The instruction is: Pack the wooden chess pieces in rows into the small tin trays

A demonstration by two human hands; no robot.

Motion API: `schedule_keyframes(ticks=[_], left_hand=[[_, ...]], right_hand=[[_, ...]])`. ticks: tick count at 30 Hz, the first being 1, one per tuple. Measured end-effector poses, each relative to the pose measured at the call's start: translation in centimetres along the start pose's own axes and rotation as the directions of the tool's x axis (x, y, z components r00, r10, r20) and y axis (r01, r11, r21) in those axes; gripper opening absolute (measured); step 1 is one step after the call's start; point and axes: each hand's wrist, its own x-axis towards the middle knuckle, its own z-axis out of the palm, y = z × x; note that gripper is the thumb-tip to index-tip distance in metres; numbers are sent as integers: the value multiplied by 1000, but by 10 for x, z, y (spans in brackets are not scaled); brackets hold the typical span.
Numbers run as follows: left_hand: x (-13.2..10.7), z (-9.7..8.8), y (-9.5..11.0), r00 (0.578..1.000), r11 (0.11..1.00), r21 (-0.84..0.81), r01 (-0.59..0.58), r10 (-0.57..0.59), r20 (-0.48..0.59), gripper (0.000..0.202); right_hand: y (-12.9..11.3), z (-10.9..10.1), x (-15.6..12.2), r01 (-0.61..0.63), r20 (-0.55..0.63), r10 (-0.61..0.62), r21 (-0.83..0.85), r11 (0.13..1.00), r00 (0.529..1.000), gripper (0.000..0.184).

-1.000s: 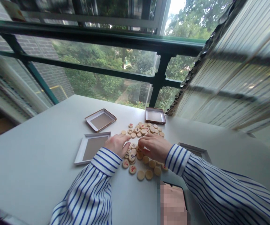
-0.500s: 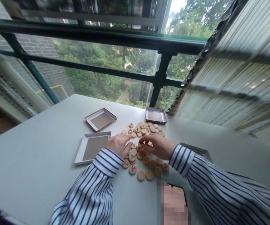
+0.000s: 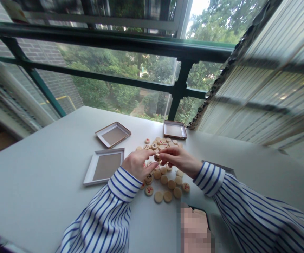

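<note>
Between my two hands, just above the pile, is one round wooden Chinese chess piece (image 3: 156, 157) with a dark character on its face. My right hand (image 3: 179, 158) pinches it from the right with thumb and fingertips. From the left, my left hand (image 3: 138, 163) has its thumb and forefinger at the piece's upper and lower edges. Below lie more wooden pieces (image 3: 171, 184), some showing red or dark characters, others blank side up. A further cluster of pieces (image 3: 160, 142) sits beyond my fingers, partly hidden by them.
Shallow box halves lie around the white table (image 3: 49, 158): one tray (image 3: 90, 172) at left, another tray (image 3: 127, 134) behind it, a third (image 3: 175, 137) near the window. A fourth (image 3: 220, 166) is partly behind my right sleeve. A phone (image 3: 207, 219) lies at the front.
My right hand has lifted a piece from the pile and turned its marked face towards me. My left hand has moved slightly right, bringing thumb and forefinger to that piece.
</note>
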Motion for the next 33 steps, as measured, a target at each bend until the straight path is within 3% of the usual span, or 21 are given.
schedule_keyframes(ticks=[11, 16, 23, 29, 33], left_hand=[[3, -1, 1, 1000, 1000, -11, -14, 14, -5, 21], [0, -1, -13, 1000, 998, 53, 24, -25, 2, 21], [-7, 0, -35, 979, 966, 213, 148, -174, 108, 22], [-9, -16, -29, 960, 959, 233, 163, -208, 185, 22], [-19, -30, -18, 959, 966, 214, 144, -189, 209, 21]], right_hand=[[-1, 9, 1, -13, -30, 16, 102, 995, 999, 27], [-6, 9, -1, -36, -81, 36, -6, 999, 996, 22], [2, 1, -5, -28, -101, 17, -113, 993, 995, 17], [6, 5, -15, 74, -44, -103, -434, 898, 994, 20], [1, 7, -24, 87, -32, -124, -539, 837, 992, 21]])
